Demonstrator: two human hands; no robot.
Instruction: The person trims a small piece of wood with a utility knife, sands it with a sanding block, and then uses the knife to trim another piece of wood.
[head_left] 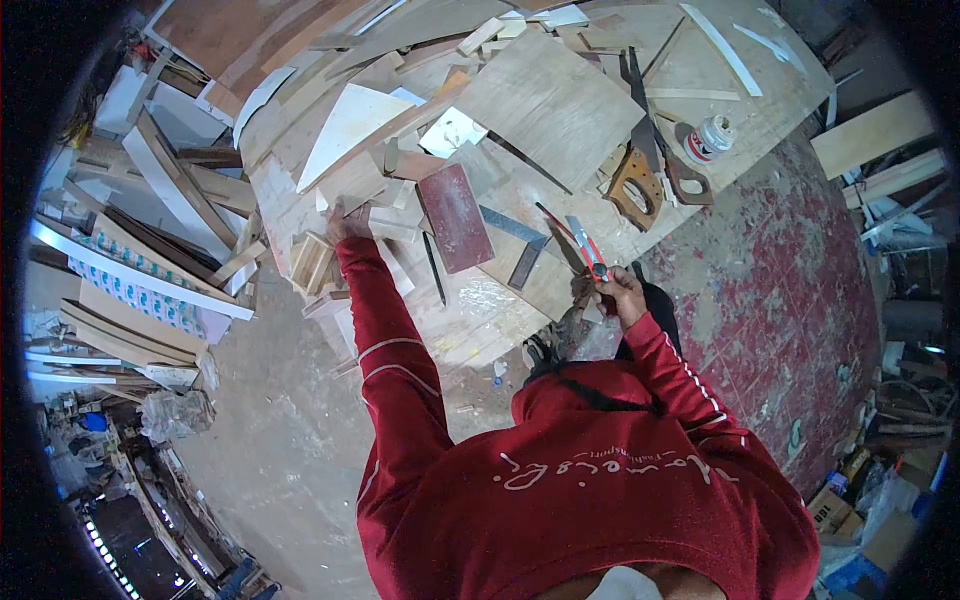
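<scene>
My right hand is closed around a red utility knife at the table's front edge, its silver blade end pointing up and away from me. My left hand reaches to the left side of the table, fingers apart over small pieces of wood; the fingertips are small and partly hidden. Beside it sit light wooden blocks. Between my hands lie a dark red sanding block, a black pencil and a try square.
Two handsaws, one with a wooden handle, lie at the right of the table, near a white jar. A plywood sheet and offcuts cover the back. Boards are stacked on the left floor.
</scene>
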